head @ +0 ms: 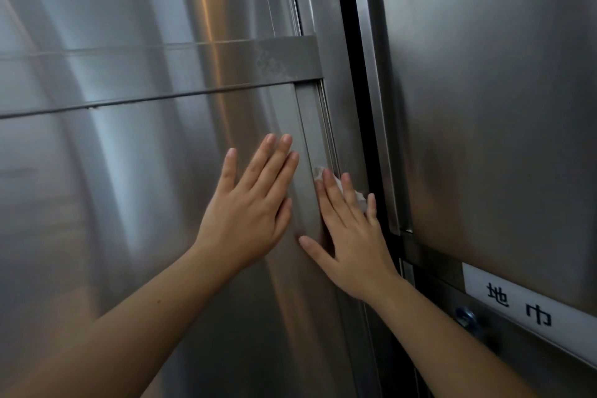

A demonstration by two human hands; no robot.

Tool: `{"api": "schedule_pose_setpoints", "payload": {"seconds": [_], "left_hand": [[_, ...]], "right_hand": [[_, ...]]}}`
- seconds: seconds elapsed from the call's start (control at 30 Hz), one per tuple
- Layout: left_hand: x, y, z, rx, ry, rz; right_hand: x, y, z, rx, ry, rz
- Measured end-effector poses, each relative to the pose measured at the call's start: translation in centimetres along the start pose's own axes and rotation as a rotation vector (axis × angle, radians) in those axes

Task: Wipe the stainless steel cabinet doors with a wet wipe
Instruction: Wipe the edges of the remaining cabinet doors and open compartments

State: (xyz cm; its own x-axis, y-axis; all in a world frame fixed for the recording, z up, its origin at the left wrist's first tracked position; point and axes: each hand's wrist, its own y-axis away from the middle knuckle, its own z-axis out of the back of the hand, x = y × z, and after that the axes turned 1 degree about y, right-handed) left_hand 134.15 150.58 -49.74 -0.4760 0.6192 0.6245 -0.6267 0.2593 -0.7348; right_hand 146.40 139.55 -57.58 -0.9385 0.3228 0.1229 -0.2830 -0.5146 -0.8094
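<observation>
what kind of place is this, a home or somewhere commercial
Probably a commercial kitchen or utility room, though that is a guess. Tall stainless steel cabinet doors fill the view, another steel door stands to the right, and a printed white label with characters is fixed below it.

Label, blue fitting and dark seam.
A white label [529, 304] with 2 black characters lies along the upper edge of a slanted steel strip [510, 355] at lower right. 1 blue round fitting [465, 317] sits on that strip just below the label's left end. A black vertical seam [355, 74] runs down from the top edge.
</observation>
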Motion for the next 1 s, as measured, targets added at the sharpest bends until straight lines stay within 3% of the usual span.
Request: {"api": "schedule_pose_setpoints", "payload": {"seconds": [0.2,0.47,0.77,1.0], "left_hand": [[-1.0,0.6,0.2,0.025,0.032,-0.046],[-1.8,1.6,0.2,0.098,0.037,-0.166],[-2.2,2.7,0.0,0.160,0.097,-0.192],[-2.8,3.8,0.1,0.179,0.119,-0.271]], "right_hand": [[-0.1,3.8,-1.7,0.065,-0.062,-0.028],[-0.3,1.7,-0.5,0.027,0.038,0.033],[-0.7,7.9,-3.2,0.177,-0.024,-0.004],[0.1,5.5,-2.4,0.064,-0.070,-0.035]]}}
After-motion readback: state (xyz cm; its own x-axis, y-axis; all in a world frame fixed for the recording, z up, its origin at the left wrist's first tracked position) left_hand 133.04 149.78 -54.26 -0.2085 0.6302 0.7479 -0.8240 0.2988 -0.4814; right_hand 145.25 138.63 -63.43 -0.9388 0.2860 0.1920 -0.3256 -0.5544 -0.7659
